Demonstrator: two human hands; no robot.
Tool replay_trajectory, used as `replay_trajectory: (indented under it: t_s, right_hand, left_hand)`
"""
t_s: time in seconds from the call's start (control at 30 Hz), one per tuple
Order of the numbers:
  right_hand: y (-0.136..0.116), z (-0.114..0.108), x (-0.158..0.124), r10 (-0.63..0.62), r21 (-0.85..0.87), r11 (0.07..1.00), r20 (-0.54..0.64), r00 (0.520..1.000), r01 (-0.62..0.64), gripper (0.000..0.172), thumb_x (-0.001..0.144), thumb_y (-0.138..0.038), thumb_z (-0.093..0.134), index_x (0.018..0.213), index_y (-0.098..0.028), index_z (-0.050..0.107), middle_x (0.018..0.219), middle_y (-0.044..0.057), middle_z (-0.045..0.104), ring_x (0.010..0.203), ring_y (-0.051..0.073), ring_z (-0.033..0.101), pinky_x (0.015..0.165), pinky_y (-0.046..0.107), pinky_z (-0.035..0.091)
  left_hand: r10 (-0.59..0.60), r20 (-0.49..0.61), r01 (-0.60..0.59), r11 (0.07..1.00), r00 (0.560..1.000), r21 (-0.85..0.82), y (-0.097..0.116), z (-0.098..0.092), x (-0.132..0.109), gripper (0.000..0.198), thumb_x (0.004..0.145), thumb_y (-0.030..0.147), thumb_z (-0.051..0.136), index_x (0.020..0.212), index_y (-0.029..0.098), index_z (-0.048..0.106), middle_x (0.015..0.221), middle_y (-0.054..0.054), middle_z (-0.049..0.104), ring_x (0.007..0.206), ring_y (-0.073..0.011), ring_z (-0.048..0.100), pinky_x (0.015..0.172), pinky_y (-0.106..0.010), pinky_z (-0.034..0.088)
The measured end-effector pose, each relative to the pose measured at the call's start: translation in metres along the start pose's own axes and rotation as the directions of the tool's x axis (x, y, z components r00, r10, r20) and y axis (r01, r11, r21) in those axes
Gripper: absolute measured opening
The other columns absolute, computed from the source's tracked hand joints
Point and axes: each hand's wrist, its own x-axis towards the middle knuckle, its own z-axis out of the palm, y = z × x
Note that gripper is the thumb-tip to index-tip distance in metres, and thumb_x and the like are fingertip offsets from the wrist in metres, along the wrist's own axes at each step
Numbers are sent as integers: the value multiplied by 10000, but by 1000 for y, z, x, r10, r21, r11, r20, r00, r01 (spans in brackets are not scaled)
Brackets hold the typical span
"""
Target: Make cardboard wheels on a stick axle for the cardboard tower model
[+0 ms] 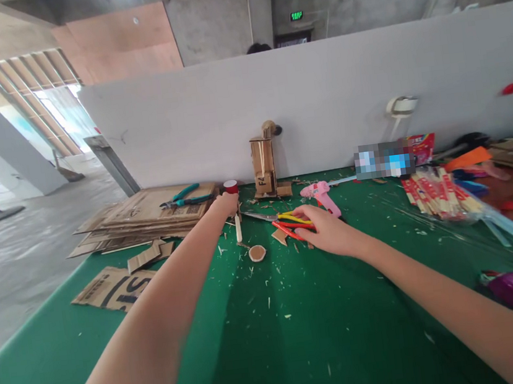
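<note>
pliers (274, 218), red and yellow handles, gripped in right hand (329, 230) over the green table (293, 337), metal nose pointing toward left hand (227, 204). left hand up at small red-and-white cylinder (231, 189) beside cardboard stack (123, 211), fingers mostly hidden, can't tell whether closed on it, contents hidden from this angle. clear plastic bag (476, 208) at right side of table, red-and-white wrapped sticks (436, 191) bunched inside; upright cardboard construction (263, 166) by white panel (182, 120), pink glue gun (325, 195) to its right, cardboard disc (257, 253) on table between both hands, nearer the camera, teal-handled pliers (186, 191) on top of the stack.
</note>
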Motion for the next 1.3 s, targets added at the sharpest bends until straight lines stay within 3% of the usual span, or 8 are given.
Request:
replay_trajectory:
  t_s: [0.37,0.6,0.8,0.9,1.03,1.1,1.17,1.3]
  right_hand:
    - [7,7,-4,-79,59,995,63,995,75,323,898,-308,479,1200,-197,505,1228,128,567,1107,243,551,901,415,471]
    - [4,12,-6,-83,73,994,57,995,79,377,884,-299,506,1247,-201,474,1247,130,553,1117,249,539,911,422,461]
    - [-3,12,-8,-76,141,988,79,994,64,404,896,-335,492,1280,-221,435,1257,123,540,1138,236,531,919,409,463]
    - [-5,11,-8,-77,165,984,70,995,64,394,896,-337,496,1271,-230,441,1256,117,543,1141,230,530,936,423,452]
    - [-11,9,-6,-17,238,971,32,999,9,325,877,-323,523,1185,-224,486,1177,106,586,1070,220,568,914,435,465]
    - [-16,9,-6,74,410,907,68,995,-95,303,879,-372,519,1137,-215,497,1128,104,611,1017,217,594,896,440,481]
    - [-24,9,-6,130,667,711,188,974,-224,345,895,-465,463,1116,-203,502,1125,118,620,1012,222,606,888,437,497]
    - [-48,13,-11,43,915,286,283,958,-283,459,887,-560,418,1150,-193,501,1258,135,558,1125,234,555,895,399,503]
  left_hand:
    - [15,91,-11,999,996,-35,-11,2,7,326,887,315,557,1179,171,539,1179,-90,562,1009,-215,584,828,-406,510]
    - [-42,-206,-1,978,978,-207,-14,3,-2,327,891,332,549,1166,155,545,1174,-90,566,993,-215,587,825,-417,512]
    - [-96,-446,-30,963,890,-267,-9,-8,-21,463,856,61,387,1302,164,454,1058,-103,642,1017,-216,582,903,-336,448]
    - [-116,-520,-35,961,846,-273,-7,-17,-32,599,837,61,359,1418,189,290,1174,-128,600,1073,-237,562,904,-350,438]
    - [-131,-570,-41,959,811,-280,-2,-32,-44,497,875,130,365,1367,203,357,1193,-138,588,1073,-275,567,874,-387,443]
    - [-125,-585,-63,955,801,-290,7,-38,-53,427,884,156,394,1308,202,389,1116,-107,630,1024,-250,595,867,-370,450]
    - [-119,-611,-111,939,782,-324,22,-40,-66,352,891,205,439,1241,205,398,1044,-71,658,955,-208,622,835,-332,470]
    - [-246,-695,-397,674,675,-624,69,-31,-107,210,820,232,592,970,217,446,922,-22,664,804,-141,652,718,-262,512]
